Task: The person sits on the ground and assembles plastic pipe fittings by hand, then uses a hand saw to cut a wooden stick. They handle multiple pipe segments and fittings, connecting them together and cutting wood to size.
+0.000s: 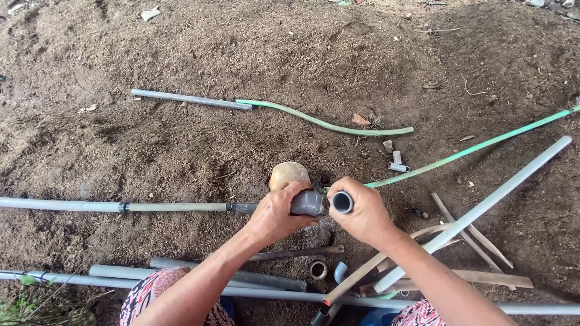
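Left hand (275, 216) clamped on grey pipe fitting (308, 203), right hand (362, 214) closed round short pipe end (342, 202), mid-ground over bare soil (181, 54); best keep both axes aligned, push straight, twist slightly.

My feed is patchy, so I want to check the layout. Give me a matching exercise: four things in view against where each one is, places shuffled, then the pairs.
Things:
1. grey pipe fitting
2. short grey pipe
3. round tan stone
4. small metal ring

Places:
A. on the soil just beyond the hands
B. between the left hand and the right hand
C. lying far out, joined to a green hose
D. on the ground below the hands, near the person

Pairs: 1-B, 2-C, 3-A, 4-D
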